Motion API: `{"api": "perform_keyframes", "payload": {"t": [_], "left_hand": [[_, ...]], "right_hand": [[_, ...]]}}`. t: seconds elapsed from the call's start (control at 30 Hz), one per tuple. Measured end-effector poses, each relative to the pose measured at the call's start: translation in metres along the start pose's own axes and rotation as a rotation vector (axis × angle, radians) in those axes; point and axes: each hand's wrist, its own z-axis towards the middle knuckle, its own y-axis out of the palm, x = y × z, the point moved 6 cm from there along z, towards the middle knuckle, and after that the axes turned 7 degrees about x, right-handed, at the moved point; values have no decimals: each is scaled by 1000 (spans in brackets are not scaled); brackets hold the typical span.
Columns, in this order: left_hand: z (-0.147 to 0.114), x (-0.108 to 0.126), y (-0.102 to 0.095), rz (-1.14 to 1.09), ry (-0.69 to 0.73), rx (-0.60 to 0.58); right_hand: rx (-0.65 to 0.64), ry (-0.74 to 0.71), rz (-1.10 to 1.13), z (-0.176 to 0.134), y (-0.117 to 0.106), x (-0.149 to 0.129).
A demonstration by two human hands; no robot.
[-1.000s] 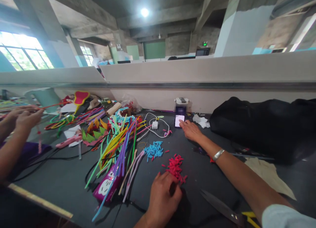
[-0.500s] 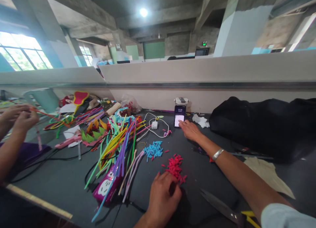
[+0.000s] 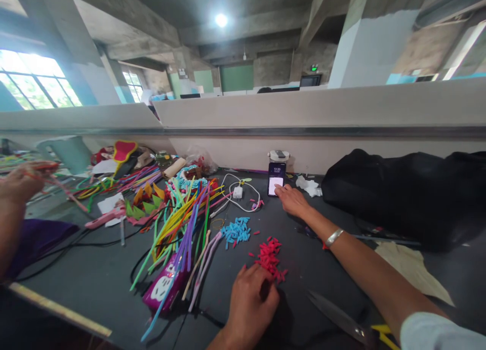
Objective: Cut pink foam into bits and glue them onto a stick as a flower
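Observation:
My right hand [image 3: 292, 201] reaches far across the dark table [image 3: 91, 274], its fingertips at the lower edge of a lit phone [image 3: 276, 178] that leans upright against the partition. It holds nothing, and a silver bracelet [image 3: 336, 237] is on its wrist. My left hand [image 3: 250, 304] rests knuckles-up on the table near me, fingers curled down beside a pile of short red pieces [image 3: 270, 256]. What lies under those fingers is hidden. A pile of short blue pieces [image 3: 236, 230] lies just beyond.
Long coloured straws [image 3: 182, 218] fan out over a purple pouch [image 3: 165, 284]. Scissors [image 3: 337, 317] lie at the near right, with a black bag [image 3: 402, 193] and a beige cloth [image 3: 413, 269] behind them. A white charger [image 3: 238, 191] sits by the phone. A co-worker's hand [image 3: 21, 180] works at the far left.
The co-worker's hands have shifted left with a thin red strand. My own two hands have stayed where they were.

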Motion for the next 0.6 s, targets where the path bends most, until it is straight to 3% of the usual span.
{"api": "perform_keyframes", "payload": {"t": [0.33, 0.47, 0.6], "left_hand": [[1, -2, 0, -18, 9, 25], [1, 0, -4, -12, 26, 67], [2, 2, -8, -22, 49, 95]], "right_hand": [[2, -2, 52, -4, -15, -5], [22, -46, 94, -18, -41, -16], [38, -113, 143, -54, -79, -36]]}}
